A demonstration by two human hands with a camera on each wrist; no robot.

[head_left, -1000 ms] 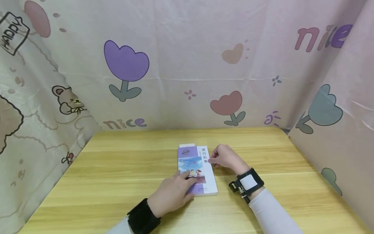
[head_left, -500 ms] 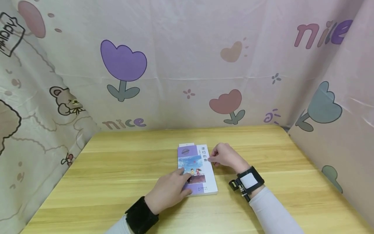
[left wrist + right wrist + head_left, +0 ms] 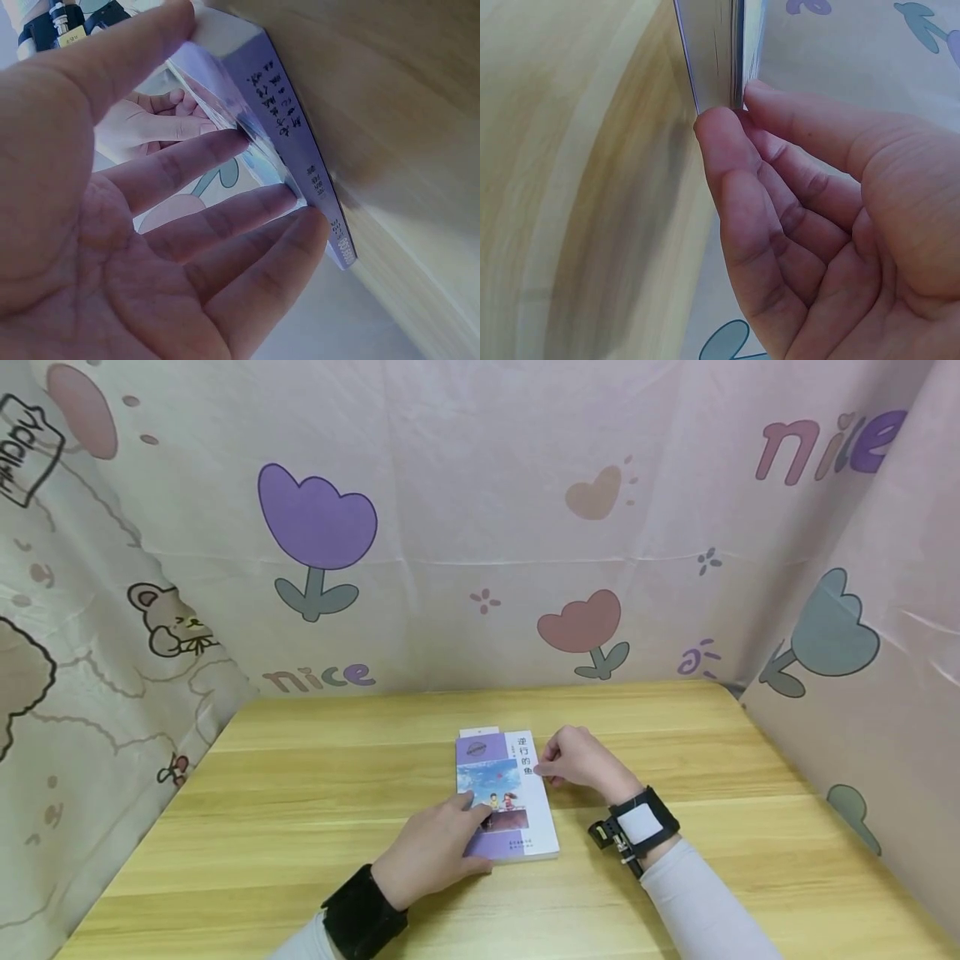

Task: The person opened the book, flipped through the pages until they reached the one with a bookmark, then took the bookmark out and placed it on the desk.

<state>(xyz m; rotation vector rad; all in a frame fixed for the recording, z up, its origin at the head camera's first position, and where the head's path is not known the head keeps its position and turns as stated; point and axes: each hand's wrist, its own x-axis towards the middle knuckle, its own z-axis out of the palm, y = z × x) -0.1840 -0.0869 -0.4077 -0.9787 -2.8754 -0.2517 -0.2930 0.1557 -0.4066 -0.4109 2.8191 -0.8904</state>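
Note:
A purple and white paperback book (image 3: 540,822) lies closed on the wooden table, its cover printed with a blue sky and two small figures. From its far end sticks out a white card or slip (image 3: 478,732). My left hand (image 3: 431,852) rests on the lower left of the cover, fingers extended and thumb at the near edge; the left wrist view shows the fingertips by the spine (image 3: 289,135). At the right edge, my right hand (image 3: 588,768) pinches the book, thumb on the cover side and bent fingers against the page edges (image 3: 714,52).
The wooden table (image 3: 322,777) runs back to a printed curtain (image 3: 450,485) with tulips and hearts. More curtain (image 3: 900,735) hangs along the right side. A black strap with a small camera (image 3: 637,827) sits on the right wrist.
My left hand has slid slightly left on the cover, and its thumb has shifted at the near edge. The right hand keeps its place at the book's right edge.

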